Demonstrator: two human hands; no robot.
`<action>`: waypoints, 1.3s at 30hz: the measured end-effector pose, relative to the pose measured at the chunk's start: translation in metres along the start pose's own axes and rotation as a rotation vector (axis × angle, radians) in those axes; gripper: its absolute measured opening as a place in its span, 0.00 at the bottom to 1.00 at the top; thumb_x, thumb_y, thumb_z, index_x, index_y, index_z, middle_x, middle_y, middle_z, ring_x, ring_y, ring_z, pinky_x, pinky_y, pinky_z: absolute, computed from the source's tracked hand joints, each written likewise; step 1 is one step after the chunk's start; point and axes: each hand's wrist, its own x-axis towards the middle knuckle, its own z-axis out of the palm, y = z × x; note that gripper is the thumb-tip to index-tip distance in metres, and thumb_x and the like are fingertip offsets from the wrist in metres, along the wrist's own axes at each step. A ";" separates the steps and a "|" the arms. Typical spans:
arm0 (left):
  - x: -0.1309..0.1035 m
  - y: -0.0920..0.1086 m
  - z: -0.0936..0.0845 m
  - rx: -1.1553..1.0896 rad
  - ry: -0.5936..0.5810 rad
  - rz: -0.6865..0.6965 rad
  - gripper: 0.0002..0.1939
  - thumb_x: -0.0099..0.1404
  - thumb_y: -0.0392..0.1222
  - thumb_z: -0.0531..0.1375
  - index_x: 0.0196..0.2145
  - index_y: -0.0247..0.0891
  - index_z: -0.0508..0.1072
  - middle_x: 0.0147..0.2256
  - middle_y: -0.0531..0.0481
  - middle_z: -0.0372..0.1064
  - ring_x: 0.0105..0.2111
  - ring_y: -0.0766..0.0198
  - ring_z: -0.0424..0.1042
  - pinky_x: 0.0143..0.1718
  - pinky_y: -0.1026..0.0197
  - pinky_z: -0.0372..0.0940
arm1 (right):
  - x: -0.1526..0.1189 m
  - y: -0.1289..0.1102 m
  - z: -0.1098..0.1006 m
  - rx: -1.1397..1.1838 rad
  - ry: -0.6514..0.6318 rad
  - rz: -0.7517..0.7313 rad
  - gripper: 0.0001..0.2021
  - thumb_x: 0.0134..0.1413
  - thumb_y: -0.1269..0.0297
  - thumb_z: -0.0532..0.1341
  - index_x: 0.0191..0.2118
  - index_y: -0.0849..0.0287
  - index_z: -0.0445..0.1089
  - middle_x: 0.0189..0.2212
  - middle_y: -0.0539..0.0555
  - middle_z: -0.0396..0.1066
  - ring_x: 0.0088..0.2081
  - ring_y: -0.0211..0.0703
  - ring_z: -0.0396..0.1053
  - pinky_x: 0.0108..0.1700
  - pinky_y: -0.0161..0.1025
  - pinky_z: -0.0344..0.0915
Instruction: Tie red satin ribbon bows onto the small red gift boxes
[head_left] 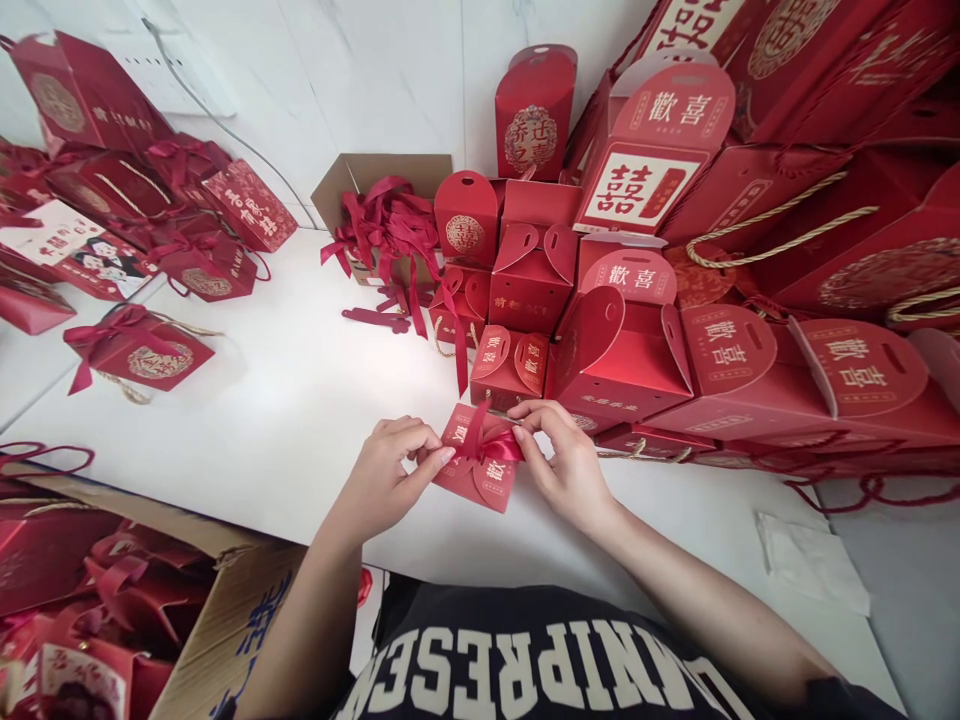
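Note:
A small red gift box (491, 490) with pale lettering sits on the white table in front of me. A red ribbon (501, 446) is tied in a bow on its top. My left hand (394, 470) pinches the ribbon at the bow's left side, thumb against forefinger. At the other side, my right hand (561, 460) holds the bow's right loop between thumb and fingers. Both hands are close to the box top, and the box's far edge lies partly behind the ribbon.
Stacked red boxes (622, 350) stand behind and right. A cardboard box of ribbons (326, 190) is at the back. A ribboned box (169, 355) sits left on the white table (277, 400). A carton (217, 640) of red boxes is at lower left; white tissue (810, 560) lies right.

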 end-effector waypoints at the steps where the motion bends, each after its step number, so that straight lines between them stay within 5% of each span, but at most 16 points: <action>1: 0.001 -0.001 -0.001 0.019 0.016 -0.003 0.14 0.70 0.41 0.56 0.26 0.38 0.65 0.25 0.55 0.66 0.29 0.65 0.64 0.40 0.57 0.58 | 0.000 0.000 0.000 0.002 0.004 -0.013 0.06 0.66 0.67 0.55 0.34 0.55 0.62 0.42 0.58 0.69 0.46 0.46 0.69 0.48 0.43 0.67; 5: 0.005 -0.003 -0.002 0.090 0.057 0.003 0.05 0.69 0.40 0.57 0.36 0.39 0.71 0.32 0.52 0.67 0.33 0.63 0.65 0.43 0.55 0.59 | 0.001 -0.003 -0.005 0.031 -0.093 -0.017 0.07 0.66 0.65 0.57 0.34 0.55 0.64 0.41 0.57 0.71 0.45 0.46 0.70 0.48 0.43 0.66; 8: 0.006 -0.002 -0.003 0.030 0.047 0.096 0.11 0.68 0.37 0.57 0.46 0.44 0.75 0.38 0.48 0.66 0.39 0.61 0.66 0.44 0.56 0.62 | 0.005 -0.006 -0.008 0.054 -0.144 0.028 0.04 0.67 0.62 0.56 0.41 0.55 0.66 0.45 0.57 0.71 0.48 0.47 0.69 0.51 0.44 0.65; 15: 0.000 -0.003 -0.004 -0.023 -0.031 0.322 0.20 0.64 0.27 0.56 0.39 0.52 0.81 0.37 0.48 0.63 0.40 0.61 0.65 0.45 0.56 0.64 | 0.015 -0.011 -0.012 0.094 -0.229 0.041 0.09 0.70 0.61 0.53 0.48 0.53 0.68 0.49 0.56 0.70 0.54 0.47 0.67 0.56 0.46 0.63; 21: 0.001 -0.001 -0.001 -0.052 -0.048 0.225 0.10 0.66 0.35 0.59 0.44 0.43 0.75 0.41 0.46 0.66 0.42 0.59 0.67 0.48 0.54 0.65 | 0.012 -0.018 -0.015 0.077 -0.304 -0.008 0.05 0.68 0.63 0.56 0.45 0.54 0.67 0.50 0.57 0.68 0.54 0.47 0.66 0.56 0.47 0.63; 26: 0.005 0.003 0.002 -0.094 -0.112 0.217 0.21 0.63 0.40 0.64 0.53 0.44 0.69 0.49 0.43 0.65 0.52 0.54 0.66 0.55 0.52 0.65 | 0.005 -0.030 -0.028 -0.039 -0.260 -0.101 0.07 0.64 0.63 0.59 0.34 0.55 0.65 0.52 0.59 0.66 0.56 0.51 0.64 0.57 0.51 0.62; 33: 0.011 0.011 0.007 -0.100 -0.153 0.218 0.06 0.61 0.38 0.65 0.34 0.40 0.70 0.51 0.45 0.66 0.55 0.54 0.65 0.56 0.52 0.65 | -0.004 -0.043 -0.044 -0.266 -0.494 -0.201 0.12 0.55 0.52 0.67 0.35 0.54 0.70 0.60 0.59 0.62 0.62 0.61 0.57 0.61 0.63 0.57; 39: 0.014 0.009 0.013 -0.132 -0.112 0.105 0.10 0.64 0.43 0.63 0.28 0.38 0.67 0.48 0.45 0.68 0.52 0.56 0.68 0.52 0.53 0.66 | -0.002 -0.028 -0.037 -0.328 -0.363 -0.189 0.03 0.63 0.66 0.60 0.36 0.55 0.67 0.58 0.58 0.65 0.60 0.56 0.61 0.57 0.59 0.62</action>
